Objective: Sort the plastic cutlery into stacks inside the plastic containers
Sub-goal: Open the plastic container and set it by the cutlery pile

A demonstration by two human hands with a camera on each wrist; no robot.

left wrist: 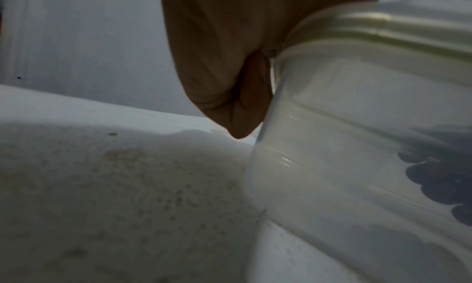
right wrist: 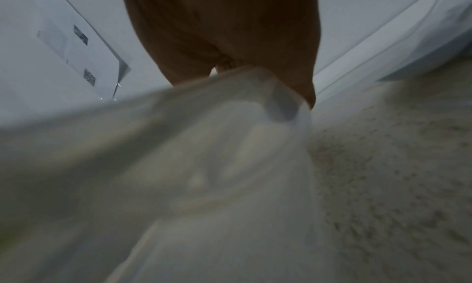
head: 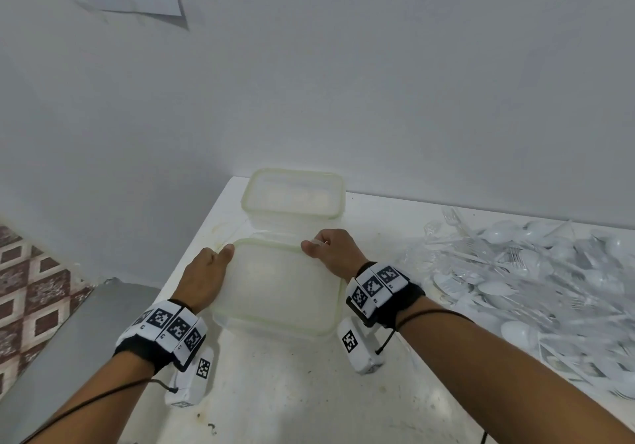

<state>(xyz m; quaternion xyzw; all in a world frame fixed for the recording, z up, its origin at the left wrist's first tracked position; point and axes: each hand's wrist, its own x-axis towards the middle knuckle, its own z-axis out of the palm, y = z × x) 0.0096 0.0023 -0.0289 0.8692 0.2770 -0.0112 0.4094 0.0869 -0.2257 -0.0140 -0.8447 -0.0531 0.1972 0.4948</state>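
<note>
Near container (head: 275, 292) gripped by both hands; no readable writing.

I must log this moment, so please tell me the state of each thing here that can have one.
Near container: open, no lid, empty, held at both sides.
Far container: open, on the table.
Cutlery pile: unsorted, loose on the table.
Left hand: gripping the near container.
Right hand: gripping its rim.
</note>
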